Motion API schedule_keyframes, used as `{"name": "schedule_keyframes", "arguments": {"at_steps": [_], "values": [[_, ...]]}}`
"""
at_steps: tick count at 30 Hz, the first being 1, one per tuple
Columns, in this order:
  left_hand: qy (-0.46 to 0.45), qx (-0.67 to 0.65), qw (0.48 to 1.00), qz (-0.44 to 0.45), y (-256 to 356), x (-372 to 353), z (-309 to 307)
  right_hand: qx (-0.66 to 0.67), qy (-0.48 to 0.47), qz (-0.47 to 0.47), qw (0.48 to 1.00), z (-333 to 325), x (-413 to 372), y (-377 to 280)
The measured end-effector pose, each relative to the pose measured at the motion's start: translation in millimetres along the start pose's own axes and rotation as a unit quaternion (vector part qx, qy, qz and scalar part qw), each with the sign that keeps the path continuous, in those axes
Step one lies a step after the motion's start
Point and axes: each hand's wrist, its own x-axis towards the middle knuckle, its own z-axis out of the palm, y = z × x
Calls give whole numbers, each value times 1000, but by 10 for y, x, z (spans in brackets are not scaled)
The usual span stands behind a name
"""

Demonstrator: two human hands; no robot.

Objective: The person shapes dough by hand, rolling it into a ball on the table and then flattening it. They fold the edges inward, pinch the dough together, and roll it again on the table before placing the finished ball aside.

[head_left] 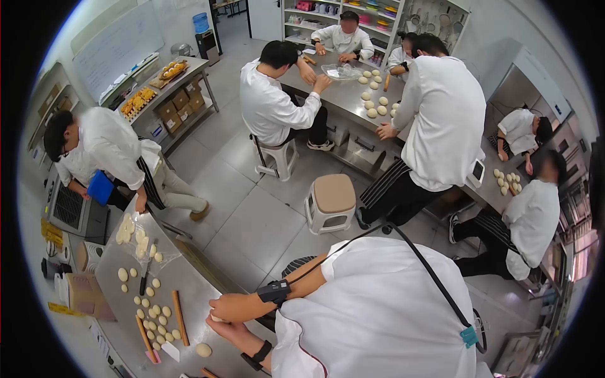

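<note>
My right hand (229, 307) and my left hand (228, 331) are closed together over the near edge of the steel table (120, 315). A pale piece of dough (217, 318) shows between them, mostly covered by the fingers. Just below my hands on the table lies a round dough ball (203, 349). Beside them is a wooden rolling pin (180, 318), and past it are several small dough balls (152, 313). A second rolling pin (145, 334) lies beyond those, near a white card-like piece (170, 351).
A knife (144, 277) and a plastic bag with dough (129, 234) lie farther along my table, where a co-worker (113, 148) stands. Behind me are a stool (332, 201) and several people around another table (346, 88) with dough balls. A black cable (416, 249) crosses my white coat.
</note>
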Motion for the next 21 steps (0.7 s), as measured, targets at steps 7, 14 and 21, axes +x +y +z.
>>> {"name": "schedule_keyframes", "arguments": {"at_steps": [7,14,21], "values": [[-14,-31,998,-48,-424,333,170,-76,59,69,993,-162,-35,165],[-29,10,998,-57,-725,434,252,-80,214,106,968,998,-152,990],[-43,64,996,-48,-861,654,452,-29,-88,155,983,-201,-150,1034]]}}
